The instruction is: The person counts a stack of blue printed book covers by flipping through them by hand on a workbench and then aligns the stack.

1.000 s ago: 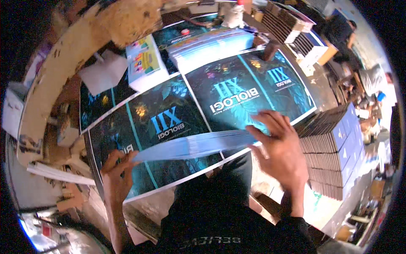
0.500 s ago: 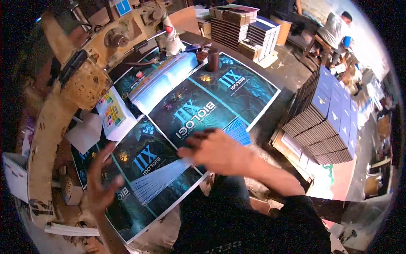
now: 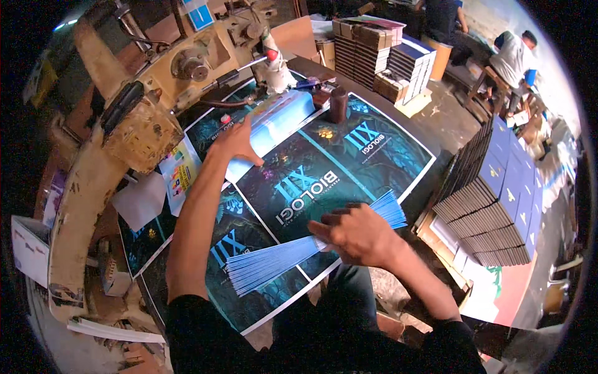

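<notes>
The right hand point(image 3: 355, 235) presses down on a fanned bundle of blue sheets point(image 3: 293, 255), fingers curled over its middle, clasping it against the big dark printed covers point(image 3: 324, 168) spread on the table. The bundle lies slanted at the near edge, one end fanning out to the right, the other to the near left. The left hand point(image 3: 235, 142) reaches far and rests flat, fingers spread, on a pale blue stack point(image 3: 274, 121) beside an old cream machine point(image 3: 137, 124). Piles of blue booklets point(image 3: 498, 199) stand at the right.
</notes>
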Tool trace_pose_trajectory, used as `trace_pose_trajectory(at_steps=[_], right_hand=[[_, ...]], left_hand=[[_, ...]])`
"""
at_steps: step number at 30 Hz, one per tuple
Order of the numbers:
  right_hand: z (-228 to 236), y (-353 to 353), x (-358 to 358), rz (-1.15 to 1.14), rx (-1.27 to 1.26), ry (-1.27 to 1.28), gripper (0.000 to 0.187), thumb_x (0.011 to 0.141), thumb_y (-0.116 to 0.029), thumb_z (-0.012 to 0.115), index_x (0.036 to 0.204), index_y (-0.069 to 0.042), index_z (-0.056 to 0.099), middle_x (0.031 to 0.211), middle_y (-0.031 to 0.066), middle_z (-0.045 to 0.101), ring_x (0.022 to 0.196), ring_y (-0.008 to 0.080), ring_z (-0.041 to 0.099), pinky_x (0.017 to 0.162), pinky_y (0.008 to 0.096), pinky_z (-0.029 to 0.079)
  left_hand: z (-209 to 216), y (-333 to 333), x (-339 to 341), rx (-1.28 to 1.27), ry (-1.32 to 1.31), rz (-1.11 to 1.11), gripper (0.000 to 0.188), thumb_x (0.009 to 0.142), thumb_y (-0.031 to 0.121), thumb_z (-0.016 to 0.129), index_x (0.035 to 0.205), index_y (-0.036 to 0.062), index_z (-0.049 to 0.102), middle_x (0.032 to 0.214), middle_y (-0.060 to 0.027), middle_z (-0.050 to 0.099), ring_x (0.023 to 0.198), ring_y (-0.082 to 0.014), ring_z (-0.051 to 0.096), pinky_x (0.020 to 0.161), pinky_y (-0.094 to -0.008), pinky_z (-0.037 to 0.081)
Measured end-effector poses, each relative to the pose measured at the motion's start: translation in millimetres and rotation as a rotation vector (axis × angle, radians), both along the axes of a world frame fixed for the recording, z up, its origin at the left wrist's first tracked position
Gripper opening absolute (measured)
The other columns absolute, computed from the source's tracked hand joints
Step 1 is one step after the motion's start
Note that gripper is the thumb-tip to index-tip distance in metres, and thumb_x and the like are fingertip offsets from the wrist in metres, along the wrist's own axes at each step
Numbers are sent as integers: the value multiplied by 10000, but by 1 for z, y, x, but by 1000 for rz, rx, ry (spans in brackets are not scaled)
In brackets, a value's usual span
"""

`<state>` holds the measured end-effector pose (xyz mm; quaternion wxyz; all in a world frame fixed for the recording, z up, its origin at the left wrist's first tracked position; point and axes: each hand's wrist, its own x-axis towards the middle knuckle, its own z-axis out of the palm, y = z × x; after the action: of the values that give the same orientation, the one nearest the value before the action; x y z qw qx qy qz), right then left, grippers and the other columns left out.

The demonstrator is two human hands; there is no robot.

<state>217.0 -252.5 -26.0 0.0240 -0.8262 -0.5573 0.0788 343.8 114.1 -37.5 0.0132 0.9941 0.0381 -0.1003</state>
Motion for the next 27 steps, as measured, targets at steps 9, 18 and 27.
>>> trace_pose_trajectory(at_steps=[9, 18, 27], right_hand=[[9, -1, 0, -13, -86, 69, 579, 835, -104, 625, 1410, -76, 556, 1041, 111, 687, 940, 297, 718, 735, 401, 573], [4, -1, -1, -27, 23, 67, 555, 824, -107, 655, 1372, -69, 570, 1065, 114, 684, 959, 296, 718, 766, 396, 570], [4, -4, -3, -29, 52, 41, 559, 812, -103, 656, 1365, -61, 582, 1056, 109, 680, 952, 300, 717, 761, 406, 576]], left_hand=[[-3, 0, 25, 127, 11, -129, 1526, 453, 502, 981, 1579, -130, 167, 1366, -375, 571, 1256, -452, 612, 1082, -436, 513], [5, -17, 25, 154, 45, -109, 1493, 486, 556, 961, 1574, -118, 192, 1385, -364, 557, 1255, -444, 613, 1077, -457, 516], [10, -12, 25, 107, 24, -143, 1460, 522, 535, 939, 1562, -142, 170, 1340, -419, 555, 1228, -482, 608, 1060, -447, 510]])
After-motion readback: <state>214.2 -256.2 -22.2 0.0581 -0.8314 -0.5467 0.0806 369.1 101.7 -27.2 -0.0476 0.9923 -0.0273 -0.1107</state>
